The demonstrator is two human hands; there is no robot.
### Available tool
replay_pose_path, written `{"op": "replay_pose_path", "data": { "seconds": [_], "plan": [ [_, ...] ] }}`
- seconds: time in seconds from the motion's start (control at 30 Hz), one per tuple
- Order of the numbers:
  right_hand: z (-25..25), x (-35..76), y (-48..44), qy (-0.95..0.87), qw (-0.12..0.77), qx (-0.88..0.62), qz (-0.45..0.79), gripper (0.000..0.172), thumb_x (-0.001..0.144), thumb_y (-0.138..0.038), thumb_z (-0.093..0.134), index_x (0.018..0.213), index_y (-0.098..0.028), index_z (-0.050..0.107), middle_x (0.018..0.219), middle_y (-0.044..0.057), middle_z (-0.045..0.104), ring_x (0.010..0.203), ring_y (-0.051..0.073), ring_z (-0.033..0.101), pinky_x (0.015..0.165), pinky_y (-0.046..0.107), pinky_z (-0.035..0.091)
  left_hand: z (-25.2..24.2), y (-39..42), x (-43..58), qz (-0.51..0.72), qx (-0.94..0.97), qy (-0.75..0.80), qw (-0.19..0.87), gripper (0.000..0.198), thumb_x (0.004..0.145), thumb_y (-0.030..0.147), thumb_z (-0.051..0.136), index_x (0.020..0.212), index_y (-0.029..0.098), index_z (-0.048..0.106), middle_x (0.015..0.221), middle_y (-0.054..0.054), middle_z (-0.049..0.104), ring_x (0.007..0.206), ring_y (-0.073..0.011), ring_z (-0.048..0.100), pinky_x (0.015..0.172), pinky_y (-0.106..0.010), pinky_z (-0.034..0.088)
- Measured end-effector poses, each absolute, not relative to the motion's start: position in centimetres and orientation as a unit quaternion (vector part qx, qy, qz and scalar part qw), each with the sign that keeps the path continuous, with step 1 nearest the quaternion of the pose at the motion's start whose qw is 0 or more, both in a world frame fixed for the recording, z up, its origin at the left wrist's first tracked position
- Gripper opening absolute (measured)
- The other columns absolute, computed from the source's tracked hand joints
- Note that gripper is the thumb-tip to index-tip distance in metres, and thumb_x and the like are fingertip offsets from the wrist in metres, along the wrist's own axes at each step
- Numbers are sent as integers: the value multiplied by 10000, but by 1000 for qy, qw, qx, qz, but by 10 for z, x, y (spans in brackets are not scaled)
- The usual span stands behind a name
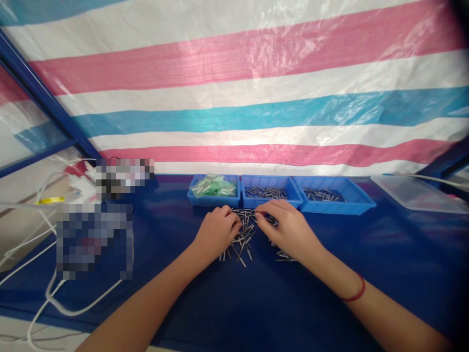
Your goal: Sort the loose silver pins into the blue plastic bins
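Note:
A loose pile of thin metal pins (243,235), resembling blind rivets, lies on the blue tabletop between my two hands. My left hand (220,228) is at the pile's left side, with fingers curled and the thumb close to the index finger. Over the right side is my right hand (286,222), its thumb and index finger bent toward each other. Whatever is between the fingertips of either hand is too small to make out. Some pins are hidden under the hands. Just behind them, the middle blue bin (271,203) and the right blue bin (355,203) hold more such pins.
The left blue bin (212,201) contains small clear-green packets (214,187). A translucent plastic lid (414,195) lies at the back right. White cables (69,313) and blurred-out items occupy the left side. Striped sheeting (234,98) hangs behind the blue table (249,308).

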State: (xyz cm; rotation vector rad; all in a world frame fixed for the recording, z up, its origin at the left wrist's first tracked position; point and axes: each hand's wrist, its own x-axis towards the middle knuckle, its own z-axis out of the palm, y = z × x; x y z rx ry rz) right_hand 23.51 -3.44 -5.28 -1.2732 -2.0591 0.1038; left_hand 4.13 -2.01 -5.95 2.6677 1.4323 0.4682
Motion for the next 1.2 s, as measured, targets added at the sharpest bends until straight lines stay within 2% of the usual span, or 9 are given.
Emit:
{"op": "replay_pose_path", "data": {
  "seconds": [0.07,0.17,0.3,0.43,0.57,0.7,0.9,1.03,1.2],
  "plan": [
    [-57,235,-39,-778,369,-501,87,171,867,-274,515,877,-193,666,858,62,682,823,214,591,775,364,458,-56,-25,45,180,866,466,40,226,937,283,445,900,178,642,966,-63,602,883,-189,546,774,-313,428],
    [-59,235,-46,-738,408,-509,173,202,859,-359,549,924,-205,662,877,56,683,771,194,593,710,337,469,-49,-32,54,257,847,454,101,233,956,280,401,936,173,607,992,-64,610,923,-186,556,804,-308,424],
    [-55,235,-50,-666,485,-495,278,225,859,-405,551,866,-207,658,867,49,684,757,181,608,654,304,477,-43,-37,71,312,818,431,221,202,950,304,422,946,187,587,869,-20,648,801,-154,593,743,-266,434],
    [-52,235,-51,-587,556,-482,338,206,803,-402,637,865,-206,644,832,41,677,761,174,616,656,292,495,-45,-38,83,380,767,432,283,212,933,332,459,928,179,606,853,-18,660,768,-142,602,720,-242,448],
    [-52,235,-53,-592,547,-467,363,177,802,-382,644,828,-207,653,822,40,673,764,172,615,655,292,495,-50,-41,84,399,726,433,355,248,915,370,486,987,175,621,818,-15,665,721,-137,617,693,-235,476],
    [-52,234,-56,-605,540,-475,342,173,806,-372,640,852,-208,669,859,49,671,773,174,612,650,292,491,-53,-46,82,390,716,424,394,262,908,351,487,1032,183,645,932,-33,687,760,-143,627,698,-236,495],
    [-49,232,-59,-598,540,-485,339,179,794,-380,645,786,-200,646,760,32,624,677,153,557,594,281,464,-51,-48,83,399,696,427,417,236,874,354,544,972,168,651,888,-40,682,761,-147,610,669,-229,482],
    [-46,234,-59,-629,535,-466,317,152,807,-359,629,779,-212,651,767,35,616,692,158,541,594,287,451,-51,-45,82,406,685,423,432,203,844,349,590,920,165,628,825,-21,656,705,-124,585,645,-218,462],
    [-45,236,-55,-609,530,-455,375,177,786,-391,643,787,-216,671,809,41,636,675,154,549,559,278,450,-48,-40,76,414,687,428,417,184,801,338,641,834,162,598,789,-9,619,674,-110,552,631,-218,450]
  ]
}}
